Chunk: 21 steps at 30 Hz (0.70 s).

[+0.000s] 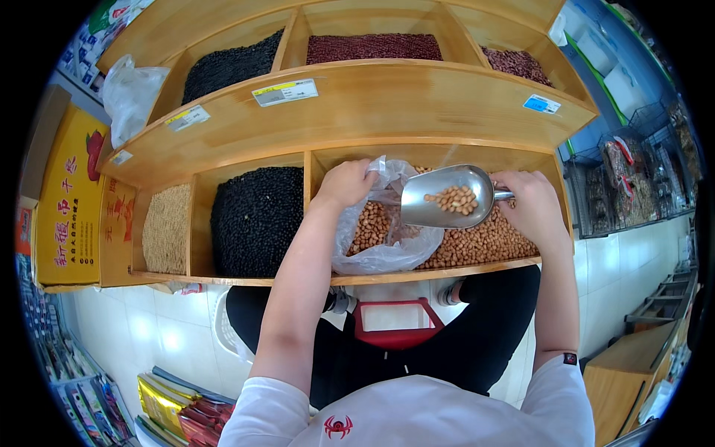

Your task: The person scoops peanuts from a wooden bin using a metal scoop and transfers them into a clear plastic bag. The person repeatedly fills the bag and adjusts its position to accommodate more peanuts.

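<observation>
My right hand grips the handle of a metal scoop, which carries a small heap of light-brown peanuts. The scoop's front edge reaches over the mouth of a clear plastic bag. With my left hand I pinch the bag's upper rim and hold it up. Peanuts show inside the bag, though the scoop hides part of its opening. The bag rests in a wooden compartment of loose peanuts.
Black beans and pale grains fill the neighbouring compartments. An upper tier holds black beans, dark red beans and speckled beans. A yellow carton stands left; a red stool sits below. Wire baskets are at right.
</observation>
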Each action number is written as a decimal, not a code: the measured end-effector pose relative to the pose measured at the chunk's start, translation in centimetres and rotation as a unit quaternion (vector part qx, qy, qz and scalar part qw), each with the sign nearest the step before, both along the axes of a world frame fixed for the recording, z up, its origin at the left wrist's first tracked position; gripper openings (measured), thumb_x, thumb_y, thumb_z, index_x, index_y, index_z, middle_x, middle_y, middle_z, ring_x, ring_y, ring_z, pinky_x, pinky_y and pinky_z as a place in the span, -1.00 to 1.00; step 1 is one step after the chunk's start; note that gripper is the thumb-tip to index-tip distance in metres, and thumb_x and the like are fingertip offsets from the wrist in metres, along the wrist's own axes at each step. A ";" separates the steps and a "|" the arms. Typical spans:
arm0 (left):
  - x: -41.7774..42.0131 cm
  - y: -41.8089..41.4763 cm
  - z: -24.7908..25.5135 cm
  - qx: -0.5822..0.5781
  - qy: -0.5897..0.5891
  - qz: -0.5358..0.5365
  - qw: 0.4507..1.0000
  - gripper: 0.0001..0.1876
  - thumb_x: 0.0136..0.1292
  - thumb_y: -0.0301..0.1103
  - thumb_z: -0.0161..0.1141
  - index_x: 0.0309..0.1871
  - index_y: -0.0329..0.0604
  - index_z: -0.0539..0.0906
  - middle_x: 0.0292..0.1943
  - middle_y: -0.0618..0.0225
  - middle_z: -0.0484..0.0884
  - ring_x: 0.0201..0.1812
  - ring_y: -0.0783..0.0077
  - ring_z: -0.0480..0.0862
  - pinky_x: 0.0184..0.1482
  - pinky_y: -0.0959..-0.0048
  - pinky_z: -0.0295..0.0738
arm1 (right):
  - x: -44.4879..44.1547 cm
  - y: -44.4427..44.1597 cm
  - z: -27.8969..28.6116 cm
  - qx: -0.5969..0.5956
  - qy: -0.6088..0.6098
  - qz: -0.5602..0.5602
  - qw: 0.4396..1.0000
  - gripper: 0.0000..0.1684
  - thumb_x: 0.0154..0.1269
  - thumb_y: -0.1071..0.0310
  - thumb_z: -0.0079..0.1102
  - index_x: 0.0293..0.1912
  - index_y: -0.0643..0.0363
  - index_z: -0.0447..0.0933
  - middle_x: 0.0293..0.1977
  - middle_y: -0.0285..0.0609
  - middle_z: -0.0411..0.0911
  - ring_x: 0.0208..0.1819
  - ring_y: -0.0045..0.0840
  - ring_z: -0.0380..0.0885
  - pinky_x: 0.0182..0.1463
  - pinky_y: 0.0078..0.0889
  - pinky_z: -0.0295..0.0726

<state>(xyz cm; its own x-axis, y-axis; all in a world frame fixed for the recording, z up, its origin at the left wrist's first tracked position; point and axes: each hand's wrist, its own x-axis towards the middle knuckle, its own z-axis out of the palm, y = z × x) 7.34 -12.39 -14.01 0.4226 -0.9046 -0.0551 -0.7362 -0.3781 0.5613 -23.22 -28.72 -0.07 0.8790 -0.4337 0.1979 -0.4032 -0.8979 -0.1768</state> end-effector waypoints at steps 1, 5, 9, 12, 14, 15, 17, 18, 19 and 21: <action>-0.1 -0.1 0.1 -0.005 0.012 0.003 1.000 -0.69 0.41 -0.18 0.08 -0.04 -0.20 0.69 -0.14 -0.13 0.74 -0.04 -0.21 0.70 0.05 -0.01 0.57 | 0.2 0.5 0.3 -0.013 0.015 -0.003 1.000 -0.57 0.03 0.53 0.39 -0.03 0.09 0.68 -0.18 -0.14 0.74 -0.13 -0.19 0.66 0.01 -0.15 0.58; -0.1 -0.2 0.0 0.002 0.007 0.006 1.000 -0.64 0.46 -0.13 0.00 0.00 -0.17 0.71 -0.11 -0.09 0.76 -0.01 -0.18 0.70 0.10 0.00 0.55 | 0.3 1.3 0.4 -0.040 0.001 0.015 0.999 -0.62 0.03 0.56 0.36 -0.09 0.09 0.68 -0.24 -0.15 0.74 -0.17 -0.26 0.68 0.04 -0.25 0.55; 0.0 -0.2 0.2 0.018 0.007 0.010 1.000 -0.61 0.47 -0.11 -0.04 -0.03 -0.17 0.73 -0.11 -0.06 0.77 0.00 -0.15 0.71 0.12 0.02 0.56 | -0.2 1.8 1.1 -0.039 -0.021 0.000 0.999 -0.60 0.02 0.57 0.36 -0.08 0.09 0.69 -0.23 -0.15 0.74 -0.15 -0.25 0.68 0.05 -0.22 0.55; -0.1 -0.2 0.2 0.018 0.010 0.014 1.000 -0.60 0.48 -0.11 -0.04 -0.05 -0.17 0.74 -0.11 -0.05 0.77 0.00 -0.14 0.71 0.12 0.03 0.56 | -1.3 1.2 1.6 -0.025 -0.024 -0.025 0.999 -0.59 0.02 0.58 0.37 -0.07 0.08 0.69 -0.23 -0.17 0.75 -0.13 -0.24 0.68 0.06 -0.21 0.54; 0.0 -0.2 0.2 0.016 0.010 0.015 1.000 -0.60 0.48 -0.10 -0.04 -0.05 -0.17 0.74 -0.11 -0.06 0.77 0.00 -0.14 0.72 0.12 0.04 0.56 | -2.4 0.4 1.7 -0.023 -0.030 -0.038 0.999 -0.58 0.01 0.58 0.38 -0.07 0.07 0.68 -0.23 -0.18 0.75 -0.12 -0.24 0.67 0.07 -0.21 0.52; -0.1 -0.2 0.2 0.015 0.010 0.013 1.000 -0.59 0.47 -0.10 -0.04 -0.05 -0.17 0.74 -0.10 -0.06 0.77 0.00 -0.14 0.72 0.12 0.04 0.56 | -3.0 -0.1 1.8 -0.018 -0.022 -0.048 0.998 -0.58 0.01 0.58 0.38 -0.07 0.07 0.68 -0.23 -0.19 0.75 -0.13 -0.24 0.67 0.06 -0.22 0.52; -0.1 -0.2 0.3 0.016 0.011 0.014 1.000 -0.60 0.47 -0.09 -0.03 -0.04 -0.16 0.74 -0.10 -0.06 0.77 0.01 -0.14 0.71 0.12 0.04 0.56 | -4.2 -1.3 1.9 -0.009 -0.007 -0.069 0.998 -0.59 0.01 0.58 0.39 -0.08 0.06 0.67 -0.23 -0.20 0.75 -0.14 -0.24 0.66 0.06 -0.23 0.50; -0.1 -0.3 0.3 0.017 0.012 0.014 1.000 -0.60 0.47 -0.09 -0.03 -0.03 -0.16 0.74 -0.11 -0.07 0.77 0.01 -0.15 0.71 0.12 0.04 0.55 | -5.1 -2.4 1.5 -0.005 0.003 -0.084 0.996 -0.60 0.00 0.61 0.38 -0.11 0.06 0.65 -0.26 -0.22 0.74 -0.17 -0.25 0.65 0.08 -0.23 0.47; -0.1 -0.2 0.3 0.019 0.013 0.016 1.000 -0.60 0.47 -0.09 -0.02 -0.02 -0.16 0.73 -0.11 -0.07 0.77 0.01 -0.15 0.71 0.12 0.03 0.55 | -5.7 -3.2 1.1 -0.003 0.017 -0.089 0.996 -0.61 0.00 0.61 0.38 -0.13 0.06 0.64 -0.27 -0.22 0.73 -0.17 -0.25 0.65 0.09 -0.22 0.46; -0.2 -0.2 0.1 0.026 0.012 0.010 1.000 -0.60 0.46 -0.09 -0.01 0.01 -0.16 0.72 -0.10 -0.08 0.76 0.01 -0.16 0.71 0.13 0.03 0.55 | -6.6 -4.7 0.5 0.000 0.045 -0.099 0.994 -0.62 0.00 0.63 0.37 -0.15 0.07 0.63 -0.30 -0.23 0.72 -0.16 -0.26 0.64 0.11 -0.20 0.45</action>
